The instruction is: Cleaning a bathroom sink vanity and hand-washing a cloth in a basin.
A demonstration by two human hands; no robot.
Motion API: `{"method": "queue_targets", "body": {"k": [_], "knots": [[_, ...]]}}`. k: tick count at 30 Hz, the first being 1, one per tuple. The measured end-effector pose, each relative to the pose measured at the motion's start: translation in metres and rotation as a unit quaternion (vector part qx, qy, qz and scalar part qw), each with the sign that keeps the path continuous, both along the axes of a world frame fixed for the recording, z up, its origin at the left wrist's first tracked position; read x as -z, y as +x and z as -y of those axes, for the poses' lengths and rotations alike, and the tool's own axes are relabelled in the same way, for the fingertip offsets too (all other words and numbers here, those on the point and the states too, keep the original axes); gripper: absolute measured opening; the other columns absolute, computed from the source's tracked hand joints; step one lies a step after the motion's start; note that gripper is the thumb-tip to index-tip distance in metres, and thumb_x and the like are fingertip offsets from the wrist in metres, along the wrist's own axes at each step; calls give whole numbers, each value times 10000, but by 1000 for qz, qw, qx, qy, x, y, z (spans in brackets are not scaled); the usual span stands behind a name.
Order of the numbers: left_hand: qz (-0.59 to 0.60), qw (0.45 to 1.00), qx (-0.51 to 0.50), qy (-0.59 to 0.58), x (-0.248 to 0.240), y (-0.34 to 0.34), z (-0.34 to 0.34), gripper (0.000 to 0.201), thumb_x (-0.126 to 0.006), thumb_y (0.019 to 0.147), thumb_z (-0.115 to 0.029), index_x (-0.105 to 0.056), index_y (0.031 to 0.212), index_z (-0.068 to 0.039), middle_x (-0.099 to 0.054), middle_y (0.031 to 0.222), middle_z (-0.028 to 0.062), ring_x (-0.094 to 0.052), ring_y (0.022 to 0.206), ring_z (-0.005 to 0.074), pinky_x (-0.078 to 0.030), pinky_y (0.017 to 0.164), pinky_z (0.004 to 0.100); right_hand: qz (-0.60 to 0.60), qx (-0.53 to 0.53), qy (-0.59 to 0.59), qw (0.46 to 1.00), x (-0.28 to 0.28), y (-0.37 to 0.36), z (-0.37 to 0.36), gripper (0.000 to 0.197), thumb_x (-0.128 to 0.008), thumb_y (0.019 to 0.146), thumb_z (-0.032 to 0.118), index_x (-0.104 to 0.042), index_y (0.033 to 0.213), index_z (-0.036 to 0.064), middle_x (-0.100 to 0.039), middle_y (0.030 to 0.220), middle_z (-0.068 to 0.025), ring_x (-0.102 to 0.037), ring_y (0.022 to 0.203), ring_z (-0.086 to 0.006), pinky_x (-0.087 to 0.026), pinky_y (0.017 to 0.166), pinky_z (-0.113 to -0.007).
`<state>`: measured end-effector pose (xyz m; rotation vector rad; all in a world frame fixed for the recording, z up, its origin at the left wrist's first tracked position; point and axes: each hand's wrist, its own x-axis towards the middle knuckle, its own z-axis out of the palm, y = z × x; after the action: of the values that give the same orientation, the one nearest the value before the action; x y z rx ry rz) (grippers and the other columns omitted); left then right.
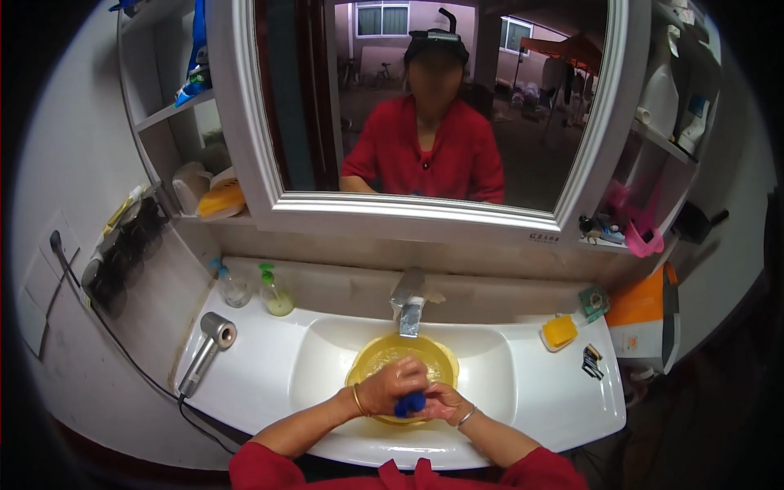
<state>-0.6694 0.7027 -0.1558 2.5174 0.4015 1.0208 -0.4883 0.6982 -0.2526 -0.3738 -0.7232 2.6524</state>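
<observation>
Over a yellow basin (449, 357) in the white sink, both my hands are close together around a small dark blue thing (411, 405). It looks soft, perhaps wet cloth, but its kind is hard to make out. My left hand (394, 387), a gold bangle on its wrist, is closed with bent fingers on the blue thing's upper left side. From the right my right hand (445, 404), with a silver bangle, grips its other side; some of its fingers are hidden. Water lies in the basin, under the silver faucet (410, 306).
A grey hair dryer (211, 347) with a black cord lies on the counter's left. Behind it stand two pump bottles, one blue-topped (233, 287), one green-topped (276, 294). At right are a yellow soap or sponge in a dish (559, 333) and an orange-white box (649, 314). A mirror (416, 204) hangs above.
</observation>
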Motion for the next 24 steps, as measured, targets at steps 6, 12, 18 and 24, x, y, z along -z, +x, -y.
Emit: {"method": "queue_targets", "body": {"k": [6, 12, 18, 24], "knots": [[-103, 984, 106, 100, 12, 14, 19, 214, -684, 728, -156, -530, 829, -47, -502, 866, 108, -508, 818, 287, -423, 743, 379, 90, 144, -218, 961, 45, -16, -14, 381, -587, 820, 399, -555, 1055, 101, -604, 986, -84, -603, 899, -208, -502, 797, -367], [53, 998, -37, -9, 20, -5, 21, 263, -757, 666, -151, -519, 736, -64, -510, 805, 90, -531, 738, 252, -446, 674, 351, 30, 337, -194, 921, 22, -18, -9, 192, -598, 813, 165, -576, 977, 66, -625, 931, -89, -607, 847, -224, -492, 800, -354], [417, 826, -232, -300, 73, -1, 8, 153, -626, 790, -93, -509, 694, -74, -532, 686, 59, -554, 688, 182, -471, 652, 314, 129, 511, 62, 848, -38, -36, 2, 194, -619, 740, 38, -561, 921, 3, -632, 876, -125, -614, 812, -204, -490, 768, -310], [570, 525, -119, -621, 130, -3, -12, 248, -493, 895, -216, -461, 676, -104, -501, 651, 36, -542, 636, 149, -483, 615, 317, 307, 411, 467, 721, -52, -48, 0, 83, -611, 676, 3, -573, 750, 3, -632, 706, -69, -605, 641, -148, -490, 642, -255]]}}
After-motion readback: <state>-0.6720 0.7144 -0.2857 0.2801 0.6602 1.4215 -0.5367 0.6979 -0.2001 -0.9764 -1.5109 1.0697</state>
